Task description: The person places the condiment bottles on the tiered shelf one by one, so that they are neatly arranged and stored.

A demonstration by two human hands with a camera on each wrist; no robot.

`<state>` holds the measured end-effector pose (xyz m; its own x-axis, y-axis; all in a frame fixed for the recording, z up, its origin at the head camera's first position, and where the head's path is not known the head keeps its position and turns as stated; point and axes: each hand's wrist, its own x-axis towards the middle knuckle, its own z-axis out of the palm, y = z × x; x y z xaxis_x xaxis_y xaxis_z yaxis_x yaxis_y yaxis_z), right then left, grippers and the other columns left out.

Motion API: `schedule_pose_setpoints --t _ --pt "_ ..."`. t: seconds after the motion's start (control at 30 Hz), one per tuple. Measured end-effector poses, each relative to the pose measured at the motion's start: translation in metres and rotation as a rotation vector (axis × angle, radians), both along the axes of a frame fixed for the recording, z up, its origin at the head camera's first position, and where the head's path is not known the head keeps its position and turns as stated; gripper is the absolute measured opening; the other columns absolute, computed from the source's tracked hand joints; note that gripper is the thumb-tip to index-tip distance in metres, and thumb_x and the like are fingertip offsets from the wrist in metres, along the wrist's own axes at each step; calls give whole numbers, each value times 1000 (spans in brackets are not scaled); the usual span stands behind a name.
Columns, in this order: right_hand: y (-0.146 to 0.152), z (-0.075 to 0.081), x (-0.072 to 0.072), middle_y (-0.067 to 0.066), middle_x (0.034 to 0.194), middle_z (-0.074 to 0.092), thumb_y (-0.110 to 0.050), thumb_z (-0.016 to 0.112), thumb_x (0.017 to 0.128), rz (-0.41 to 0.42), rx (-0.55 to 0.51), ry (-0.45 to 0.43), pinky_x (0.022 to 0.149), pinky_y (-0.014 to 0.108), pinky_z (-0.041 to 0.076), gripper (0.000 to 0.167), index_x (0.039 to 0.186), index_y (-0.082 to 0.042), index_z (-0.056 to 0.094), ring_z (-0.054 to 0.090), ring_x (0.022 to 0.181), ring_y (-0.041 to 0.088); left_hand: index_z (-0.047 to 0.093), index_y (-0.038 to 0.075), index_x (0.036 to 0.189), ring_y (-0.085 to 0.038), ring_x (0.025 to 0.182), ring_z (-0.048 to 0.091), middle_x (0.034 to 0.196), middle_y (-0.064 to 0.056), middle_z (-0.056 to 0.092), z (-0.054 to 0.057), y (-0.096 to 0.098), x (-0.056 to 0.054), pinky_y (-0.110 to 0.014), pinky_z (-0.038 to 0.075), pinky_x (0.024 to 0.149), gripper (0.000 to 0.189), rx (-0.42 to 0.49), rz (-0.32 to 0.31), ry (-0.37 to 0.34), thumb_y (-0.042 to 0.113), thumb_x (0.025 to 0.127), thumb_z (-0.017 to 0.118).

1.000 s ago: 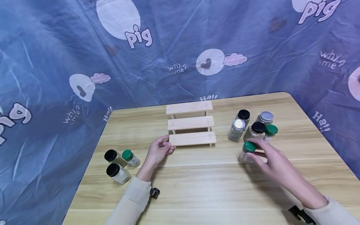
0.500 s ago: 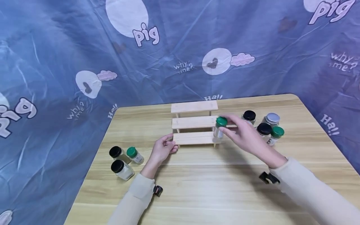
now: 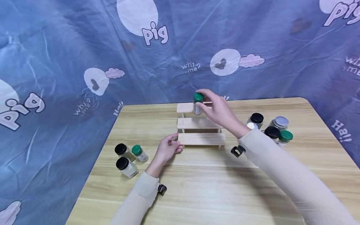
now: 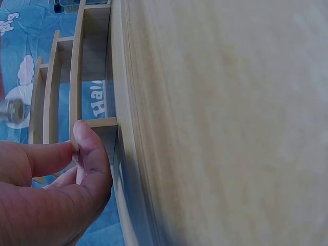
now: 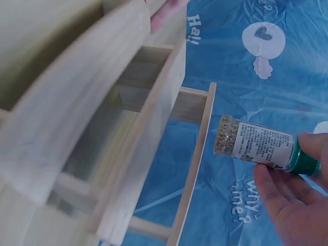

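Note:
A three-step wooden rack point(image 3: 201, 139) stands near the back of the table. My left hand point(image 3: 166, 150) pinches the left end of its lowest step; the left wrist view shows thumb and finger point(image 4: 91, 154) on the board's edge. My right hand point(image 3: 217, 109) grips a spice jar point(image 3: 197, 107) by its green cap, above the top step. In the right wrist view this jar point(image 5: 256, 143) is clear, labelled and holds tan grains; its base is apart from the top board point(image 5: 197, 169).
To the left stand two black-capped jars point(image 3: 127, 168) and a green-capped jar point(image 3: 139, 153). At the right is a cluster with black-capped point(image 3: 272, 132), silver-capped point(image 3: 281, 122) and green-capped point(image 3: 285, 137) jars, partly behind my right sleeve. A patterned blue cloth point(image 3: 168, 78) hangs behind the table.
My right hand has lifted the green-capped jar from the right cluster and carried it left and back, up over the top step. My left hand stays on the rack's lowest step.

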<state>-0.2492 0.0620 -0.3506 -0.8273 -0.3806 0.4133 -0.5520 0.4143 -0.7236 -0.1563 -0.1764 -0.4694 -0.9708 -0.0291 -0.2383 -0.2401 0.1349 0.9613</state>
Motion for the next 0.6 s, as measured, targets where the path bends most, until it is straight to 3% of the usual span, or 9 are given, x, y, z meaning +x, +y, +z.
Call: schedule_pose_setpoints --t 0.3,0.6 --pt "-30 2 -30 21 128 71 -15 73 100 -41 4 -26 103 46 63 48 146 -9 57 74 114 36 53 3 151 -16 83 76 97 -15 68 -1 1 -3 -31 69 84 50 -1 4 -8 -4 102 61" --pt "-52 -2 -40 20 130 71 -14 74 99 -23 0 -27 104 45 63 48 144 -8 58 73 114 36 54 3 150 -13 80 75 95 -10 66 -2 0 -2 -27 69 81 50 21 14 -26 -5 102 61"
